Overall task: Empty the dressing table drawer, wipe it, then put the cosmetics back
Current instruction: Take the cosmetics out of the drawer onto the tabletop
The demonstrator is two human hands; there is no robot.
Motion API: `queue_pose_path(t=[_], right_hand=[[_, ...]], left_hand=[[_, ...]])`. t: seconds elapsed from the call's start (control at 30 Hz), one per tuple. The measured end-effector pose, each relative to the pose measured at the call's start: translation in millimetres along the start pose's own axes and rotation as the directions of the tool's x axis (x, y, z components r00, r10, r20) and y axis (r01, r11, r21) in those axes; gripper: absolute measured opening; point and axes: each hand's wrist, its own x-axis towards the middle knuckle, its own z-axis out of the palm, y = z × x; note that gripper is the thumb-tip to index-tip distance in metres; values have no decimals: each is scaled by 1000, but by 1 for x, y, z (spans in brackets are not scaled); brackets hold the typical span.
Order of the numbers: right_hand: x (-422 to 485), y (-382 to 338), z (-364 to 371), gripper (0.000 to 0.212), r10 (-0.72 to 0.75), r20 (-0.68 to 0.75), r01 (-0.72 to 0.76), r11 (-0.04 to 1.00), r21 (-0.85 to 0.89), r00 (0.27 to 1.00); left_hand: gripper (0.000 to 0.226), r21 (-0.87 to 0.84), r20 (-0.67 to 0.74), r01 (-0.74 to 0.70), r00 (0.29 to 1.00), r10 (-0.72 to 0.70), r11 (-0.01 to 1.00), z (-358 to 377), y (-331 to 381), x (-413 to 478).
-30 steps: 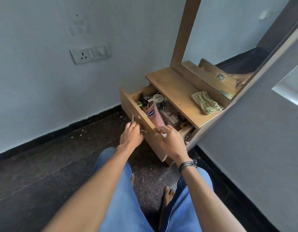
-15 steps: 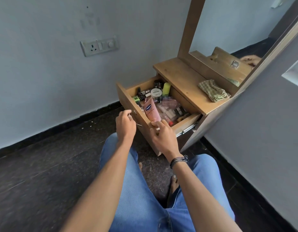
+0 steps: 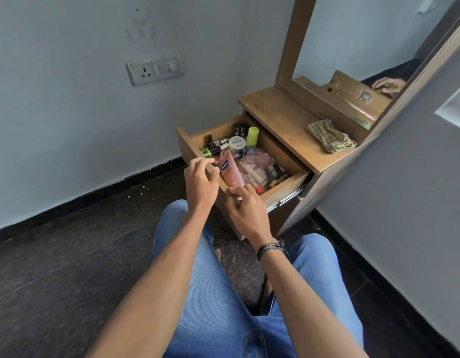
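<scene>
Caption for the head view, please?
Open drawer full of cosmetics; left hand at its front, right hand at the pink tube.

Seen from your seat on the floor: a grey switch plate [image 3: 155, 69] with a socket, a switch and a round dial is set in the pale wall [image 3: 68, 112] to your left. Black skirting [image 3: 94, 195] runs along its foot to a dark speckled floor [image 3: 55, 254], where white crumbs [image 3: 143, 188] lie. Your blue jeans [image 3: 210, 306] fill the foreground, with bare toes [image 3: 218, 253] showing between your knees.

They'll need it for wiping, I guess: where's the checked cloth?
In the head view, the checked cloth lies crumpled on the dressing table top, right of the open drawer, below the mirror.
</scene>
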Motion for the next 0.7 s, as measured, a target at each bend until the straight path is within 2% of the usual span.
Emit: queue_pose_path(t=[0.23, 0.33, 0.4, 0.53, 0.7], right_hand=[[0, 9, -6, 23, 35, 50, -43, 986, 163, 998], [-1, 20, -14, 24, 59, 30, -64, 975, 212, 998], [2, 28, -18, 21, 79, -31, -70, 972, 224, 996], [23, 52, -24, 20, 113, -117, -99, 987, 123, 987], [62, 73, -35, 19, 53, -104, -68, 986, -151, 993]], left_hand=[[24, 74, 48, -138, 990, 135, 988, 3, 18, 5], [25, 171, 198, -250, 956, 215, 953, 18, 28, 16], [27, 232, 320, -291, 924, 210, 928, 32, 38, 25], [31, 368, 506, -315, 857, 96, 875, 64, 43, 46], [36, 574, 633, -431, 773, -43, 696, 88, 43, 60]])
